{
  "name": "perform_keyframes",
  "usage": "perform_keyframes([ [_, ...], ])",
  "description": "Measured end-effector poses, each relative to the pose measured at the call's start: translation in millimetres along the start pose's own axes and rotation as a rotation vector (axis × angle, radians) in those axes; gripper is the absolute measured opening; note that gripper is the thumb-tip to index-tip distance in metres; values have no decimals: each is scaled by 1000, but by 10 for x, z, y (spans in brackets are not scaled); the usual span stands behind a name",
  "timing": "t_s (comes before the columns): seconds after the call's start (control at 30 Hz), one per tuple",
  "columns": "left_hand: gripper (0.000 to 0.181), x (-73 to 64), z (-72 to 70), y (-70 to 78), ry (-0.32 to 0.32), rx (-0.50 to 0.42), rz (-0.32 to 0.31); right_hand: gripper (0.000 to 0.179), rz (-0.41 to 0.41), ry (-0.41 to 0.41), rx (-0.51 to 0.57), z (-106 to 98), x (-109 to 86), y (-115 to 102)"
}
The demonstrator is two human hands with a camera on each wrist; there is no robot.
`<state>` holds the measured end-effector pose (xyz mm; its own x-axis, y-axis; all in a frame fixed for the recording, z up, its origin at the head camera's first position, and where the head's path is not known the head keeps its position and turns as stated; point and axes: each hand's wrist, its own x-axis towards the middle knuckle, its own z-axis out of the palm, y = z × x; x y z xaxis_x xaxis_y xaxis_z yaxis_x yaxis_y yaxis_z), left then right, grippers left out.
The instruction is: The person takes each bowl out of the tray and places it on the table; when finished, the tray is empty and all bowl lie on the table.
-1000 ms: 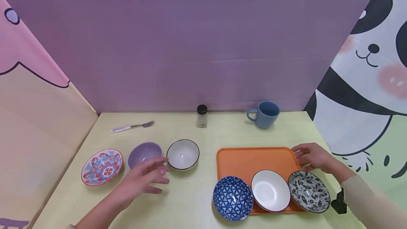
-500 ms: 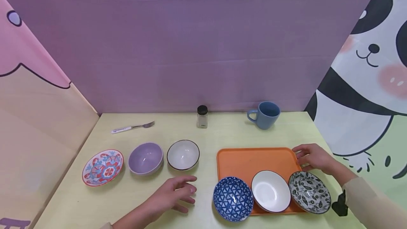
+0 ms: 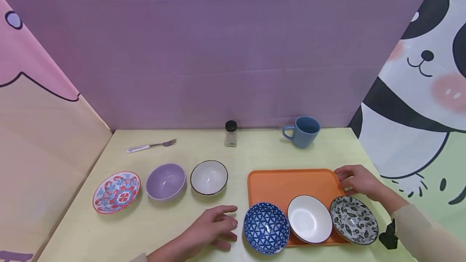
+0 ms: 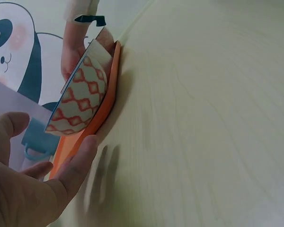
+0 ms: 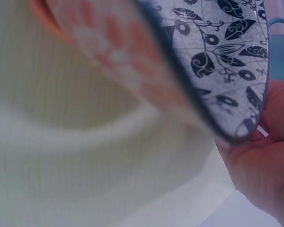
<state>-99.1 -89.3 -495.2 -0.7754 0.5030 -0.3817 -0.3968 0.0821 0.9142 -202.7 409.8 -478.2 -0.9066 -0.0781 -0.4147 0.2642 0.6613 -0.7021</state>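
Note:
My left hand (image 3: 207, 231) hovers just left of the blue-and-white triangle-patterned bowl (image 3: 267, 228), fingers spread and nothing held. The left wrist view shows the spread fingers pointing toward that bowl's red-patterned outer side (image 4: 80, 101). At the right rim of the orange tray (image 3: 291, 181) is my right hand (image 3: 358, 180), fingertips right at the edge. A white dark-rimmed bowl (image 3: 310, 219) sits on the tray's front. Beside it, a black-and-white leaf-patterned bowl (image 3: 354, 220) overhangs the tray's right corner; in the right wrist view it hides part of the right hand.
A red-and-blue patterned dish (image 3: 117, 193), a purple bowl (image 3: 166, 182) and a white bowl (image 3: 209, 178) stand in a row on the left. Behind them lie a fork (image 3: 151, 146), a black-capped jar (image 3: 231, 134) and a blue mug (image 3: 306, 132).
My left hand has moved right and toward the front, from beside the purple and white bowls to beside the blue patterned bowl. The right hand and the dishes have stayed put.

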Motion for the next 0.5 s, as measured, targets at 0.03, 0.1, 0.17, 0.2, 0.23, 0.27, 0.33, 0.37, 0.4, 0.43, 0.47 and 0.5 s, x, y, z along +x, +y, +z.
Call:
perform_keyframes([
  [0.03,62,11,12,-4,-4,-7,1,51,-1,-2,6,-1,-7,-2],
  [0.1,63,33,33,-16,-10,-23,0,52,-4,-6,21,-3,-18,-3],
  [0.17,64,57,54,-27,-18,-32,-7,51,-6,-9,34,-5,-23,-1],
  [0.2,64,70,64,-32,-20,-36,-15,51,-7,-11,37,-6,-24,1],
  [0.23,64,83,75,-37,-23,-40,-22,51,-8,-13,41,-7,-25,4],
  [0.27,64,96,84,-43,-25,-46,-27,51,-8,-15,45,-7,-23,7],
  [0.33,65,120,100,-51,-31,-55,-34,51,-8,-18,53,-9,-20,16],
  [0.37,66,132,105,-57,-34,-61,-34,51,-7,-19,53,-8,-19,20],
  [0.4,67,140,110,-59,-38,-66,-32,51,-8,-22,56,-8,-18,25],
  [0.43,67,148,112,-63,-41,-74,-30,51,-7,-23,58,-8,-17,30],
  [0.47,68,156,113,-66,-45,-81,-30,51,-8,-23,58,-8,-16,35],
  [0.5,67,164,115,-68,-47,-87,-30,51,-8,-23,58,-9,-16,39],
])
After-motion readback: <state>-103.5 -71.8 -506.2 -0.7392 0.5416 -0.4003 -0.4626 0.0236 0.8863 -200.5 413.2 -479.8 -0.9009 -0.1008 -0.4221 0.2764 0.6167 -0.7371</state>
